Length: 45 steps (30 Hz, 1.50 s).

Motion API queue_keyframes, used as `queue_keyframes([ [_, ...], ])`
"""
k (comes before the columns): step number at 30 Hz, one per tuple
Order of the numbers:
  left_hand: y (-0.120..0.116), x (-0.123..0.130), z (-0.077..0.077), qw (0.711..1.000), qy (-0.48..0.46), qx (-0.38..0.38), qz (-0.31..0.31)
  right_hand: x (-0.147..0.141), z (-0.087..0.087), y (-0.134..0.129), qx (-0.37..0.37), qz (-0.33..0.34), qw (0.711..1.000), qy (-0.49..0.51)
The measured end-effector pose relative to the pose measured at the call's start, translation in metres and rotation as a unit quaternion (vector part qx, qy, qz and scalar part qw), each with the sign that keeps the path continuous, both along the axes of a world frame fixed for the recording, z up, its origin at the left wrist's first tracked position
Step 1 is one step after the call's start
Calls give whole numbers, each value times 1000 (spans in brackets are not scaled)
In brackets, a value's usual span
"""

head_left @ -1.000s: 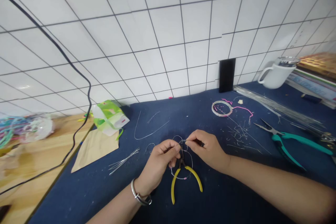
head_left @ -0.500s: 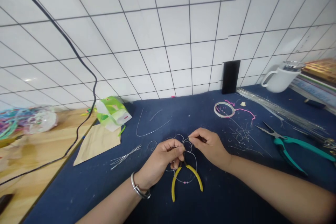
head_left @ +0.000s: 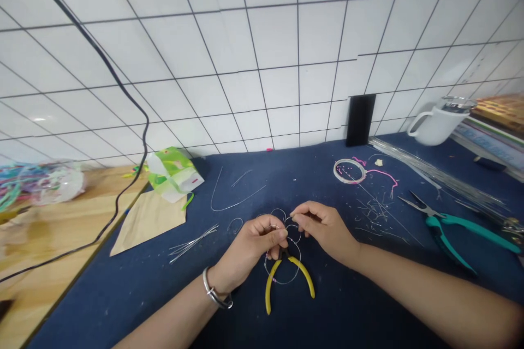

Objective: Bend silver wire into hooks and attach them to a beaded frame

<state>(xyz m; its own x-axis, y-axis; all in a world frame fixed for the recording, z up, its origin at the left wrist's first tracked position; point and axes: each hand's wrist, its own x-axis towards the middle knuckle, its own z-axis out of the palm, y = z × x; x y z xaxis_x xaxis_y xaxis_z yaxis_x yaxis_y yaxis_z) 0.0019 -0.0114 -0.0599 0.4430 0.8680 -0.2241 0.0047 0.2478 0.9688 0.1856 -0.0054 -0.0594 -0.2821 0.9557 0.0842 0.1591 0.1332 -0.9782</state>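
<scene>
Thin silver wire bent into several loops (head_left: 300, 262), with small pink beads (head_left: 274, 280) on its largest ring, hangs between my hands. My left hand (head_left: 264, 237) pinches this wire piece between thumb and fingers, and a silver bangle circles that wrist. Close by on the right, my right hand (head_left: 321, 226) pinches the wire near the upper small loops; the exact spot at its fingertips is too fine to make out. Below them, yellow-handled pliers (head_left: 269, 289) lie on the dark blue cloth with handles spread, their jaws partly hidden by my left hand.
Straight wire pieces (head_left: 194, 242) and a green-and-white packet (head_left: 174, 172) lie to the left. Rightward are a white ring (head_left: 336, 171) with pink thread, wire offcuts (head_left: 374, 211), teal-handled pliers (head_left: 442, 221), a wire bundle (head_left: 429, 166) and a white mug (head_left: 440, 124).
The beaded ring has swung slightly to the left, its beads shifting with it. My right hand has moved a little left; both hands keep their pinch. The view has shifted slightly.
</scene>
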Motion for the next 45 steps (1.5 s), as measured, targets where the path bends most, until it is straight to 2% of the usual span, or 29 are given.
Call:
queue_keyframes([
  [6,1,0,1,998,-2,43,56,0,-2,1,-38,-1,999,14],
  [11,1,0,3,994,-6,57,88,0,-3,1,-72,23,997,33],
  [16,2,0,3,994,12,67,90,-2,-4,0,-110,30,991,73],
  [24,1,-1,3,991,63,104,63,-4,-4,0,-165,27,978,124],
  [30,-1,0,1,991,66,110,46,-4,-4,-1,-194,34,970,144],
  [39,-2,0,4,989,44,127,66,-2,-4,1,-175,4,977,124],
  [45,-1,0,2,988,54,132,63,-3,-2,1,-198,8,970,139],
])
